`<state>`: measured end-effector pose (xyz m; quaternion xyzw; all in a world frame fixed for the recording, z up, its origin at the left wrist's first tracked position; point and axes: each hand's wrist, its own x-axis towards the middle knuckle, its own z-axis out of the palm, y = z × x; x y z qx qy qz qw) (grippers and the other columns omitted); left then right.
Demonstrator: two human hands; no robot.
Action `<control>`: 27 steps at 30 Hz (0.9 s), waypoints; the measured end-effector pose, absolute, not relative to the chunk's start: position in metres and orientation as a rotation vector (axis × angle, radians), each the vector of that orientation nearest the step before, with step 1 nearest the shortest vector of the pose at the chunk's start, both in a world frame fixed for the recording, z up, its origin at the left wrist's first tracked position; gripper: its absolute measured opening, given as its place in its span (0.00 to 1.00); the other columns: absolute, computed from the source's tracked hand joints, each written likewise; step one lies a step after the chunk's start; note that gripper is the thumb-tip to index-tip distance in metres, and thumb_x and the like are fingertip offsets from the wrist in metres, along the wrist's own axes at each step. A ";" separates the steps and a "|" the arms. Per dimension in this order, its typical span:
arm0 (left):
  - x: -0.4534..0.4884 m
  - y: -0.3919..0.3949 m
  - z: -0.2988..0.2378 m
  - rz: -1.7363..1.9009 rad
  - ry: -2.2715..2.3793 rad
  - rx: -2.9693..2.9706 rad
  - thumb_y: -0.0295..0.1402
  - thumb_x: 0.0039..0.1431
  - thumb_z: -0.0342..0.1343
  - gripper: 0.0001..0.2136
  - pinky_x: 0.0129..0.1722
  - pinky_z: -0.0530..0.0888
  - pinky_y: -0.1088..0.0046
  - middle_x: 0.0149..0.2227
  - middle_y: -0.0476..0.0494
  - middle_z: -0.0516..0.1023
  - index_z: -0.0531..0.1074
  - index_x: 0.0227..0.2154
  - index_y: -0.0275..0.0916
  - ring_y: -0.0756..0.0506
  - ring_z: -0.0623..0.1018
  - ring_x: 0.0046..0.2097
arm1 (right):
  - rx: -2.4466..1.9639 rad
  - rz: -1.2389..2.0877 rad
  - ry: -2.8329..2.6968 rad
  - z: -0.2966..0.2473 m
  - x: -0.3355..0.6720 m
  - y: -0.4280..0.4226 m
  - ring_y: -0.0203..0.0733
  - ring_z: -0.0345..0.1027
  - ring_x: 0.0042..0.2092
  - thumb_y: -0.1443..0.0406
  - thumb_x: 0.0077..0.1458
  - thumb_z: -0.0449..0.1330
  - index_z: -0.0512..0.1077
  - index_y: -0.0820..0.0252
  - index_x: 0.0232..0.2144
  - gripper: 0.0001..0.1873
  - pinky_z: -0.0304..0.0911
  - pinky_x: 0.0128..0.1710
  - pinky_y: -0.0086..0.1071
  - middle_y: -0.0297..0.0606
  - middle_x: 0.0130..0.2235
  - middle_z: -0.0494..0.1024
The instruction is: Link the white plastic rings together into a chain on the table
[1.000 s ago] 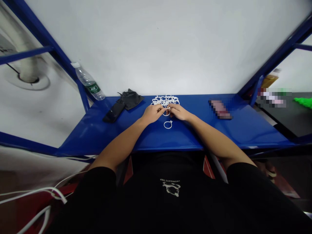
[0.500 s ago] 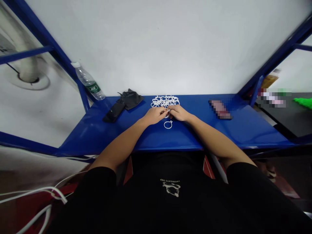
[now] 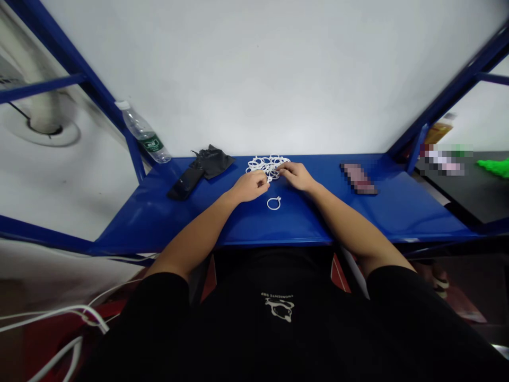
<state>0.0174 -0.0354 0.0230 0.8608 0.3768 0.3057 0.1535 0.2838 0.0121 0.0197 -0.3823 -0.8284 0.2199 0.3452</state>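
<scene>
White plastic rings (image 3: 268, 167) lie linked in a loose cluster near the back of the blue worktop (image 3: 397, 212); one loose ring (image 3: 274, 203) sits apart, just below the hands; the left hand (image 3: 249, 187) is curled, its fingertips at the cluster's near edge; the right hand (image 3: 296, 176) lies half open, its fingers reaching the cluster's right side; whether either has hold of a ring cannot be told; a black phone (image 3: 186, 183) and black cloth (image 3: 212, 162) lie to the left, a blurred object (image 3: 359, 178) to the right.

Bright, even light on the wall (image 3: 254, 74) right now, only soft shadows, a pale glare sweeping the desk (image 3: 401, 212), frame bars (image 3: 449, 90) bowing hard at the edges, and the phone (image 3: 358, 179) pixelated out!
</scene>
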 end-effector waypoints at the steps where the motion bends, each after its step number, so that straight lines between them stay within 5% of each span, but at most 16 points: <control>1: 0.017 -0.036 0.023 0.854 1.040 2.481 0.33 0.67 0.60 0.12 0.44 0.74 0.65 0.41 0.43 0.83 0.68 0.26 0.42 0.45 0.79 0.41 | -1.054 0.459 -2.149 0.017 0.288 0.017 0.49 0.81 0.44 0.60 0.66 0.60 0.85 0.59 0.46 0.16 0.75 0.51 0.40 0.45 0.48 0.90; 5: 0.022 -0.045 0.025 0.676 0.933 2.485 0.33 0.65 0.63 0.12 0.41 0.74 0.66 0.46 0.43 0.83 0.70 0.26 0.41 0.47 0.78 0.37 | -1.285 0.279 -2.212 0.007 0.298 0.033 0.54 0.80 0.50 0.65 0.61 0.62 0.84 0.61 0.53 0.20 0.75 0.55 0.44 0.50 0.53 0.89; 14: 0.028 -0.055 0.032 0.561 0.994 2.382 0.40 0.68 0.68 0.09 0.38 0.72 0.67 0.32 0.47 0.84 0.83 0.35 0.42 0.46 0.80 0.33 | -1.417 0.259 -2.222 0.001 0.299 0.036 0.53 0.81 0.50 0.67 0.62 0.64 0.82 0.59 0.59 0.24 0.75 0.53 0.40 0.46 0.51 0.89; 22: 0.026 -0.044 0.023 0.710 1.225 2.361 0.37 0.74 0.65 0.13 0.48 0.78 0.66 0.44 0.45 0.89 0.84 0.56 0.42 0.45 0.83 0.40 | -1.333 0.343 -1.988 0.007 0.294 0.031 0.53 0.80 0.45 0.64 0.61 0.64 0.80 0.62 0.63 0.29 0.76 0.50 0.42 0.44 0.44 0.88; 27: 0.023 -0.038 0.020 0.918 1.304 2.379 0.37 0.77 0.61 0.22 0.51 0.79 0.64 0.58 0.38 0.86 0.77 0.69 0.39 0.46 0.82 0.39 | -0.870 1.009 -1.792 0.012 0.276 0.018 0.38 0.69 0.27 0.57 0.61 0.67 0.79 0.58 0.59 0.25 0.72 0.29 0.34 0.30 0.34 0.79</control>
